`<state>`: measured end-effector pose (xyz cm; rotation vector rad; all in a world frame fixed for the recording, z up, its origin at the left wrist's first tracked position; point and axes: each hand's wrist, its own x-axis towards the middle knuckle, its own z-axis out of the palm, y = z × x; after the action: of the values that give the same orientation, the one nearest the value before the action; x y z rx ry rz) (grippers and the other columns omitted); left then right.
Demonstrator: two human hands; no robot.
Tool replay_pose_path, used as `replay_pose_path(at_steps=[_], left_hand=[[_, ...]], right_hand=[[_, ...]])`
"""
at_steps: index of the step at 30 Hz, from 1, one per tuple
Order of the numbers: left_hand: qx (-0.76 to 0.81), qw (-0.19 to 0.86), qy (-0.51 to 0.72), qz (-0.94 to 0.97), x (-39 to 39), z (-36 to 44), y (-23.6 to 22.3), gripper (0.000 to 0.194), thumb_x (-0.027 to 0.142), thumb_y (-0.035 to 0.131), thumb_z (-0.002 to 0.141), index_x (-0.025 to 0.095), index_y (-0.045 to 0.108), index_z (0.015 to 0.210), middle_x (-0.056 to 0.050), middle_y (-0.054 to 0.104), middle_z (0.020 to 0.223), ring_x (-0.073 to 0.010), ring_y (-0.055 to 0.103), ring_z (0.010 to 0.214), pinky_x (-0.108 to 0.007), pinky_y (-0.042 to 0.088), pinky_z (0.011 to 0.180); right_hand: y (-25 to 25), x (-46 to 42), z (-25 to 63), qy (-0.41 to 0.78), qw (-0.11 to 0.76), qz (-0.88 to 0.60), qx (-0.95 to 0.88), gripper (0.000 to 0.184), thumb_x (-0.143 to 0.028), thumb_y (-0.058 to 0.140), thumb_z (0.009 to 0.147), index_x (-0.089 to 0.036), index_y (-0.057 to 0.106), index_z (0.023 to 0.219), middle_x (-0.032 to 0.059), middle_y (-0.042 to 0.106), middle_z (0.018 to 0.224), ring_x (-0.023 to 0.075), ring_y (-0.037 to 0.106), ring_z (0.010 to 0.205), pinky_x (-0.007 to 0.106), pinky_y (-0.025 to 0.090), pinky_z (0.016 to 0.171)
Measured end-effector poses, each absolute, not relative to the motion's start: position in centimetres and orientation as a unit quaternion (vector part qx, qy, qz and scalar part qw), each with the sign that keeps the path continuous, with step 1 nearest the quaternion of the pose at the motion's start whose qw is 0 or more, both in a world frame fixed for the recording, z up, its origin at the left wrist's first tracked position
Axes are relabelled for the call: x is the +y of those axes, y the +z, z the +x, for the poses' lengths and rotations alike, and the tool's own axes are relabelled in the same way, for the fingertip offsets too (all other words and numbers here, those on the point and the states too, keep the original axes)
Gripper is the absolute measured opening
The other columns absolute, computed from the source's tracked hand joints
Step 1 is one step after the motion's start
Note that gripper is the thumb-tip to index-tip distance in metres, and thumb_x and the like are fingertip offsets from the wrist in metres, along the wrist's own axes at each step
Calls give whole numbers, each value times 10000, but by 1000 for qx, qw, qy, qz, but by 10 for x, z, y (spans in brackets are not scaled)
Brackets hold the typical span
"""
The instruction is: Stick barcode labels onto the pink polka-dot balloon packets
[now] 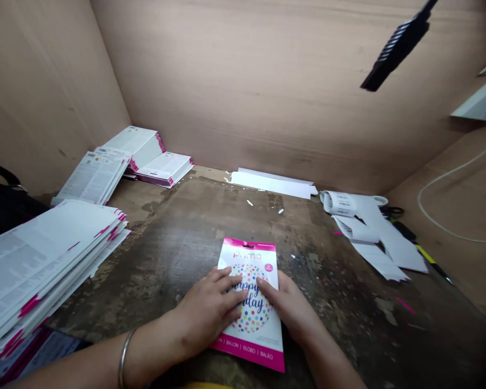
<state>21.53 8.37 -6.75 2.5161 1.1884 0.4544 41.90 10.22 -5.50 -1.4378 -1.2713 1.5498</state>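
A balloon packet (254,320), white with pink bands and a dotted "Happy Birthday" balloon print, lies at the front of the table, slightly tilted. Across its left side rests my left hand (206,308), fingers stretched out flat over the print and covering some of the lettering. My right hand (294,305) grips the packet's right edge. Its thumb presses on the front, while its other fingers are hidden behind. A hang hole shows in the top pink band.
Stacks of printed packets (36,259) stand at the left, with more packets (137,146) in the back corner. White paper strips (273,182) lie along the back wall. Label rolls (344,204), scissors (396,212) and a yellow cutter (427,256) are at the right. A black object (397,48) hangs above.
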Motion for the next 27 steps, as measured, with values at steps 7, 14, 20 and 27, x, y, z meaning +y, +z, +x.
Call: replay_pose_path(at_steps=[7,14,20,27], left_hand=[[406,126,145,894,87,219,-65,323,351,434,899,278,567,1185,-51,567,1263,-316,471,1192,-521,401,988],[395,163,161,890,88,219,-63,332,280,585,780,262,605,1111,-74,584,1229,-312,516,1140,-495,400,988],[467,144,213,846,181,226,-25,183,228,451,874,203,632,862,-29,661,850,-148,611,775,-237,484,691],[449,-6,162,879,383,268,-31,218,200,503,877,123,580,1066,-101,581,1128,-224,528,1071,-431,420,925]], right_hand=[[-16,110,428,29,165,-584,-794,270,-250,430,889,-155,606,1070,156,605,1107,284,551,1037,418,448,860],[-53,126,386,99,153,-438,-880,253,-150,539,851,-238,628,1071,65,617,1100,192,547,997,304,462,854],[-75,129,392,39,183,-439,-879,288,-114,614,777,-235,625,1038,54,635,1044,208,576,925,304,497,796],[-124,141,400,-81,254,-411,-872,217,-236,549,842,-289,634,1034,38,678,1029,214,633,838,287,538,727]])
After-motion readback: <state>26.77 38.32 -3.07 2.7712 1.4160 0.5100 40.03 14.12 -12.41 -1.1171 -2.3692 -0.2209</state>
